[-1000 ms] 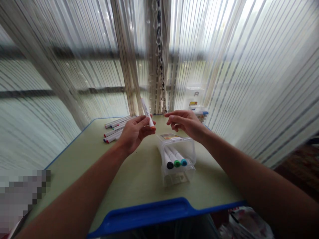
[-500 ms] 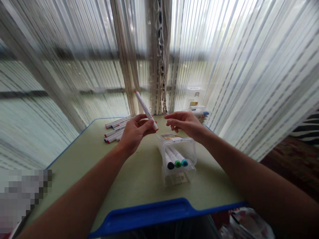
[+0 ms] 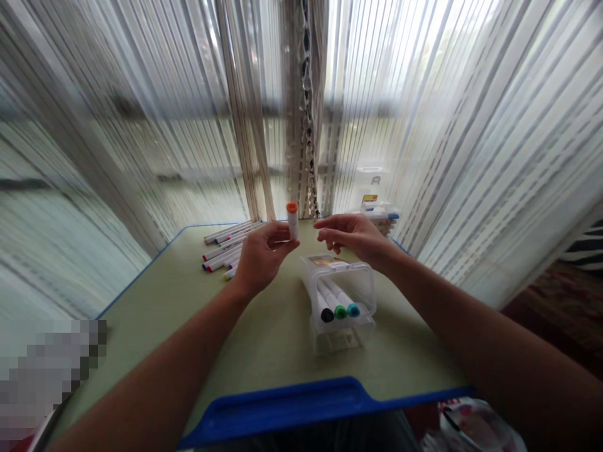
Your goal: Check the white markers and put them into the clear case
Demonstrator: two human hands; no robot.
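My left hand pinches a white marker whose orange cap end faces me, held above the table. To its right, my right hand hovers with thumb and fingers apart and nothing between them. Below the right hand a clear plastic case lies on its side, its opening toward me. Inside rest a black-capped marker, a green-capped marker and a blue-capped marker. Left of my left hand lies a loose pile of white markers, partly hidden behind the hand.
Another clear case with markers stands at the table's far right corner. The pale green table has a blue raised edge in front. String curtains hang close behind it. A plastic bag sits below, at lower right.
My left hand has turned the marker from a slanted, sideways pose so its orange end now points at me. My right hand stays in nearly the same pose. The view has shifted slightly.
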